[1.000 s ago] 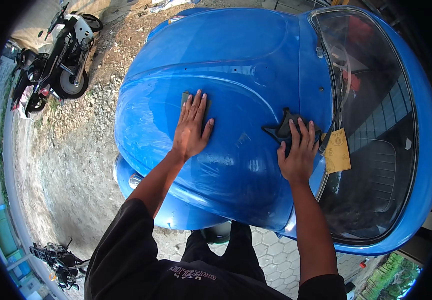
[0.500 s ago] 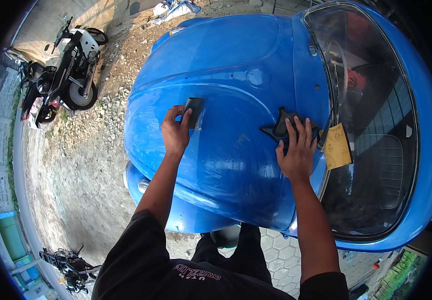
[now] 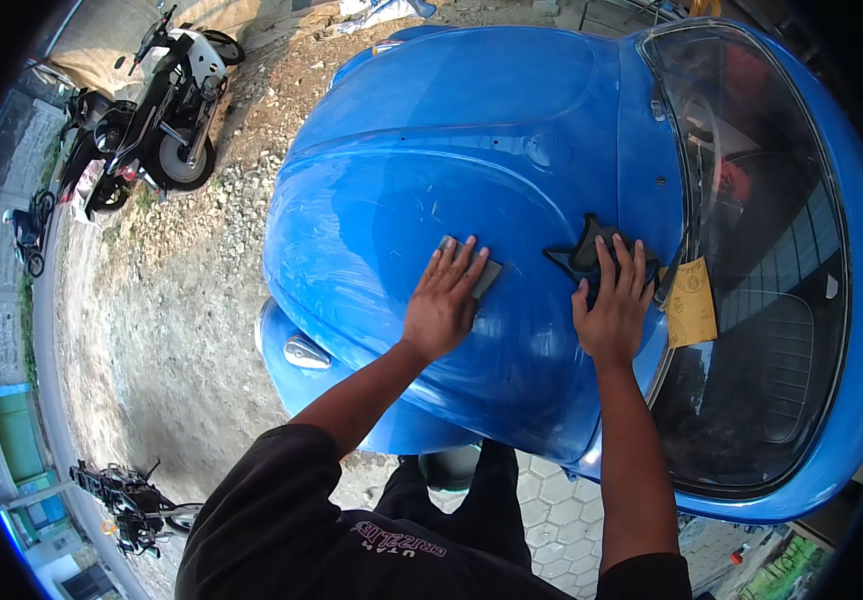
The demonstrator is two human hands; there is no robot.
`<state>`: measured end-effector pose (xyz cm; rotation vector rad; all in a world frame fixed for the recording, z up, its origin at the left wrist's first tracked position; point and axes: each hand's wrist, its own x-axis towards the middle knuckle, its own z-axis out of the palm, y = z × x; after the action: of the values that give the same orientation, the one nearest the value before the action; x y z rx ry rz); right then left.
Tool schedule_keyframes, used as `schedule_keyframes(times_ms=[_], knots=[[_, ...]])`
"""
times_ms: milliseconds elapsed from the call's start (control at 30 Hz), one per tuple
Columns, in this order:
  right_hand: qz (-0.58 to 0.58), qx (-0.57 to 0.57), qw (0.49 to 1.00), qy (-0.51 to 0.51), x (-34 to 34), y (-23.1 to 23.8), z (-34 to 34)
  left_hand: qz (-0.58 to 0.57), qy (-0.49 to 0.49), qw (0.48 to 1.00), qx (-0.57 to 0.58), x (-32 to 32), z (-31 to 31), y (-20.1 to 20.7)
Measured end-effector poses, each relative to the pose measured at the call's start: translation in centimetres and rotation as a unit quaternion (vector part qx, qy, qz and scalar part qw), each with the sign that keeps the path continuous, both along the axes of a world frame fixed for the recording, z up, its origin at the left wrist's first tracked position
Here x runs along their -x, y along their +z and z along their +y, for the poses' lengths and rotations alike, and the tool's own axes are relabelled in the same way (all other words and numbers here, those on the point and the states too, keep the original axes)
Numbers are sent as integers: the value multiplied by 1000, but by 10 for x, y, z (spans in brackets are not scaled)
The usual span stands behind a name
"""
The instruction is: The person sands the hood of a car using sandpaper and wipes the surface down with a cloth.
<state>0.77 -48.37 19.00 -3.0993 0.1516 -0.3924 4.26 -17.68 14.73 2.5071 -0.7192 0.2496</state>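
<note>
The curved blue car hood (image 3: 372, 235) spreads out in front of me. On it my left hand (image 3: 444, 300) presses a dark grey folded piece of sandpaper (image 3: 490, 280), fingers stretched over it, thumb hidden; an edge of the piece shows past the fingertips. My right hand (image 3: 614, 310) lies nearer the windshield, fingers apart and flat, resting on a crumpled black cloth (image 3: 582, 256). Beside that hand, a tan sheet of paper (image 3: 692, 305) with dark print leans at the windshield's lower edge.
The windshield (image 3: 752, 380) rises at the right. Below the hood, a front fender (image 3: 392, 430) carries a chrome-trimmed lamp (image 3: 306, 351). A dark bucket (image 3: 450, 468) stands between my legs. Parked motorcycles (image 3: 167, 130) stand at the upper left on gravelly ground (image 3: 172, 310).
My left hand has slid the sandpaper right and slightly down the hood, going from a pinch to fingers laid over it. My right hand stays on the cloth. The view has shifted slightly.
</note>
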Motion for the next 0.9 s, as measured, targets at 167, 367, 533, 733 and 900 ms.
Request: schedule_keyframes(times_ms=[167,367,533,733,900], knots=[[-3,5,1000,-3,0,0,-2,10,31,999,27,-28,-7,-15],[-14,2,1000,6,-4,0,3,7,189,982,29,-101,51,-38],[-9,3,1000,9,1,-3,-7,123,-262,957,13,30,-12,6],[-23,5,1000,20,-7,1,-2,-10,96,995,17,-93,30,-27],[9,14,1000,-6,0,-2,-6,4,105,994,22,-111,22,-45]])
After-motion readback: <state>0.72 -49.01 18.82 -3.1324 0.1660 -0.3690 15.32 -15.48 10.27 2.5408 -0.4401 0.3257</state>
